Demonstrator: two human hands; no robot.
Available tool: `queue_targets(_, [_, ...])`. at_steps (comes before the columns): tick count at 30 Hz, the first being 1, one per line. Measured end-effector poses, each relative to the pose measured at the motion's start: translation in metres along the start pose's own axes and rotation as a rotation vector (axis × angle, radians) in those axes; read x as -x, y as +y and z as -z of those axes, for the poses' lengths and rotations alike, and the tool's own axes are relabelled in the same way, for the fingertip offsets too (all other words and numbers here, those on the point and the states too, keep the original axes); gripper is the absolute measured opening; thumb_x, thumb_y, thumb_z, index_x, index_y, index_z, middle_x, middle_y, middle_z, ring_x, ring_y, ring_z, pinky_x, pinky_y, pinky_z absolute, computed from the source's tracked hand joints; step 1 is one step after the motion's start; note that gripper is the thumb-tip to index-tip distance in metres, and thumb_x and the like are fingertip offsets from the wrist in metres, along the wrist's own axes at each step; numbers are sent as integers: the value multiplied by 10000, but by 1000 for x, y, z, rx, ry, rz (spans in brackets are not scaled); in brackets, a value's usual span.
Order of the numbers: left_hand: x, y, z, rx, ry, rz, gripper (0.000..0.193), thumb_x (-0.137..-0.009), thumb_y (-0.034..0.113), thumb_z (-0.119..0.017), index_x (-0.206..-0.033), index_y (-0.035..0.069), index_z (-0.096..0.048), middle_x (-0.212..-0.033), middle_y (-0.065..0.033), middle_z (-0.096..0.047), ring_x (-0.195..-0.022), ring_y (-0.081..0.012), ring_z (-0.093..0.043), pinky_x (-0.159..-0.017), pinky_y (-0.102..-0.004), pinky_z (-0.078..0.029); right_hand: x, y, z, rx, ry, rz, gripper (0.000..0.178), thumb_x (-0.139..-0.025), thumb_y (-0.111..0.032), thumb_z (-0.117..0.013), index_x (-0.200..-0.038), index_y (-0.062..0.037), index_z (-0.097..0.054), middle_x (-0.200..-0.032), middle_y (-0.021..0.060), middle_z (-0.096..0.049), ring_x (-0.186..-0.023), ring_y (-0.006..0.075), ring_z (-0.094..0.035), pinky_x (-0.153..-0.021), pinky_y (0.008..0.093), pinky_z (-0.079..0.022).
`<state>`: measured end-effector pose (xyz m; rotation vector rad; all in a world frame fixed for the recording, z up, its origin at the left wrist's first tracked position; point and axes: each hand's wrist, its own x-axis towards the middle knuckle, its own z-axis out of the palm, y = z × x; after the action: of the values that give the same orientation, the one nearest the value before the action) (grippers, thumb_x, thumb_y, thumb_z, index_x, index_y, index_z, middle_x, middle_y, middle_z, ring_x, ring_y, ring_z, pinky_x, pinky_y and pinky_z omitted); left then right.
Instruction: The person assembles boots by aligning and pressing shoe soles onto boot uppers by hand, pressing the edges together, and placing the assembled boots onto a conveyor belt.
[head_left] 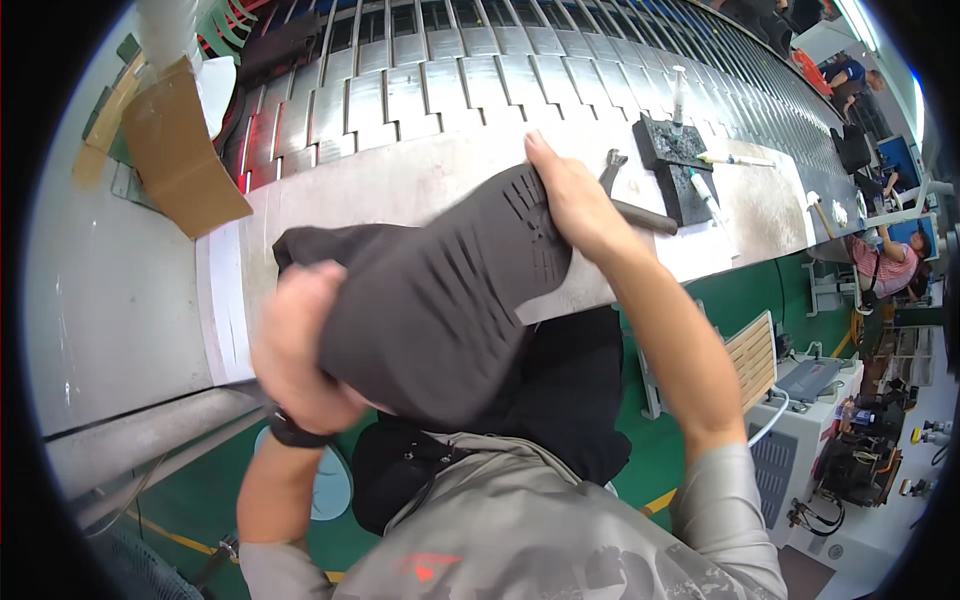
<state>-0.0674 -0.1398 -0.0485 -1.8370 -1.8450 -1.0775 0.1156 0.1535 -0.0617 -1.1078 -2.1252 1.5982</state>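
From my remote feed I see a factory workshop: a slatted metal conveyor [440, 85], green floor [760, 285] with yellow lines [658, 503], a vented machine [775, 450], people [885, 265] farther off.

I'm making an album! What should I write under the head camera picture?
A left hand and right hand hold a dark grooved piece at a pale worktop.

No text is legible; no numbers either.
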Motion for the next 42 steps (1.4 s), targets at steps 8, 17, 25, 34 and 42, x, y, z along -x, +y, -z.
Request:
queue_targets(8, [-136,-22,-75,-58,-458,383,529,-1096,481,-563,-972,10,-770,-1006,-230,-777,-938,-469,-729,-837,-546,-577,104,32,1,-100,262,103,310,-1097,-207,-622,-963,34,-763,-822,77,-756,-781,145,-732,-711,302,-571])
queue_targets(17, [-130,-21,-128,42,-615,466,589,-1109,501,-524,-932,6,-789,-878,-262,-751,-884,-457,-730,-825,-541,-572,2,5,-13,-553,243,289,555,-1137,-420,-496,-1209,78,-732,-1206,206,-764,-1191,278,-713,-1043,417,-555])
queue_targets(25, [-120,-24,-137,54,-596,474,583,-1107,475,-526,-885,6,-790,-848,-264,-739,-843,-475,-720,-797,-565,-571,-3,-6,-27,-370,212,119,485,-1056,-334,-600,-926,89,-799,-920,193,-808,-909,214,-755,-899,323,-570])
queue_targets(34, [-117,-38,-137,61,-522,396,541,-1094,437,-572,-906,-38,-750,-891,-298,-722,-879,-488,-706,-808,-554,-552,-16,6,-20,-76,198,155,377,-963,-275,-644,-921,58,-815,-840,92,-768,-818,160,-654,-804,309,-519])
queue_targets(42, [-46,41,-13,749,-312,667,337,-1114,229,-641,-1291,-57,-653,-1207,-146,-745,-1122,-220,-716,-986,-350,-554,-13,20,-9,-280,255,89,367,-973,-289,-656,-977,30,-837,-958,83,-787,-974,173,-656,-929,304,-491])
